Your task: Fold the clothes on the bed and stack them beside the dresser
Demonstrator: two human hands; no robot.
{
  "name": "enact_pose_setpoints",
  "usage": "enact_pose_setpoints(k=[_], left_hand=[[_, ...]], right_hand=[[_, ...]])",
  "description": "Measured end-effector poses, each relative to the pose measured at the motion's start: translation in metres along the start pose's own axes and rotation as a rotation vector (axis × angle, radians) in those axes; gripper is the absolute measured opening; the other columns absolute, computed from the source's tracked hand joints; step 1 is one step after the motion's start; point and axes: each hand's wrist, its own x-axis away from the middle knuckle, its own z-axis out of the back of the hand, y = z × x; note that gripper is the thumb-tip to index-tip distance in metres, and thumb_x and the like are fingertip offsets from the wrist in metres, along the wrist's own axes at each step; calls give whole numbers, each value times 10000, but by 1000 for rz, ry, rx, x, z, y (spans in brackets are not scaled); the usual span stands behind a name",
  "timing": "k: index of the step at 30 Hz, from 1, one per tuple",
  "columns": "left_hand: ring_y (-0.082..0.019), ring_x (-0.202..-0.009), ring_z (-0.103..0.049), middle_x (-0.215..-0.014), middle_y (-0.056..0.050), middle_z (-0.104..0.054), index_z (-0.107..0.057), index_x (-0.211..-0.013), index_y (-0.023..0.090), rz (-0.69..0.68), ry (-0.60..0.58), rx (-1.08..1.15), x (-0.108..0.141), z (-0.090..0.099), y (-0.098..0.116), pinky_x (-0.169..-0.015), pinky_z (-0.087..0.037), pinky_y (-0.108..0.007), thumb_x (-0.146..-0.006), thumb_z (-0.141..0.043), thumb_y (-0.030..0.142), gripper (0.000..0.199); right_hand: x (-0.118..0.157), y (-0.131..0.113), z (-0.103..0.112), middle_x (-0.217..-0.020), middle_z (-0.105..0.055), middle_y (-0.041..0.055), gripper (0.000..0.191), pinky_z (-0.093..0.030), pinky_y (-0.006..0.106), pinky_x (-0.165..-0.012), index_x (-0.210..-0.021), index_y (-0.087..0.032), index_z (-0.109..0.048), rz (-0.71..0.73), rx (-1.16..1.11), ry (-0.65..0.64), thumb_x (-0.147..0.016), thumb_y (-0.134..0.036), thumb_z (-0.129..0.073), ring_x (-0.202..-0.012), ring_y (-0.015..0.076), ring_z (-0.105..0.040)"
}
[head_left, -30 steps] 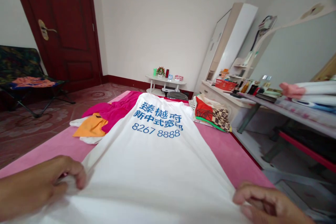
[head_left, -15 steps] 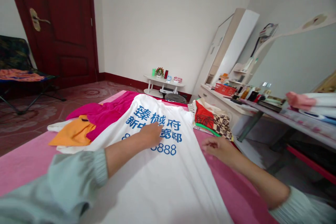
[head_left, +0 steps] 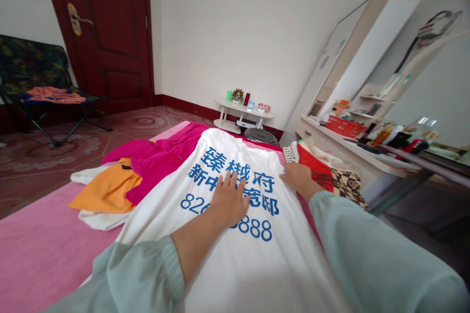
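While the left hand [head_left: 230,203] lies palm-down across the blue print, its fingers extended and slightly parted, the white T-shirt [head_left: 242,259] beneath it stretches lengthwise over the pink bedspread [head_left: 40,239], neckline at the far end and near part running out of view. The right hand [head_left: 298,178] is at the shirt's far right edge with its fingers bent inward; whether they pinch the cloth or merely touch it, I cannot tell.

For smoothing cotton like this, a flat palm seems the right tool: light, even pressure from the middle outward should ease creases without dragging the print askew. The right hand would do best to steady that edge gently, since a hard tug could pull the shoulder out of line.

Room is tight on both sides. The magenta garment [head_left: 169,151] lies against the shirt's far left side, with the orange garment [head_left: 110,188] nearer and further left, while the red patterned garment [head_left: 316,168] sits just beside the right hand; wide sweeps could disturb them.
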Motion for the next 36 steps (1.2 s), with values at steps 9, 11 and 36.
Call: enact_pose_setpoints(k=[9,11,36], left_hand=[[-328,-1415,-167,-1525,-131,-268,-382,-1423,181,8,11,17,4,7,3,-1126,-110,-535,-924,-272,474,588],[-330,-1410,-182,-1518,-141,-280,-390,-1418,177,7,26,15,5,7,3,-1124,-116,-532,-922,-279,472,588],[-349,-1411,-165,-1523,-141,-268,-401,-1416,208,-23,42,22,4,4,3,-1114,-116,-566,-931,-278,476,567]], right_hand=[[47,-43,25,-785,-665,8,255,-388,244,-647,-913,-207,-638,501,-670,81,-876,-417,-498,-692,146,-589],[43,-35,22,-788,-660,23,278,-396,256,-671,-884,-194,-633,315,-734,204,-910,-373,-422,-714,154,-588],[36,105,47,-1179,-562,207,297,-430,464,-830,-1063,-152,-682,-68,-113,207,-850,-141,-476,-989,348,-573]])
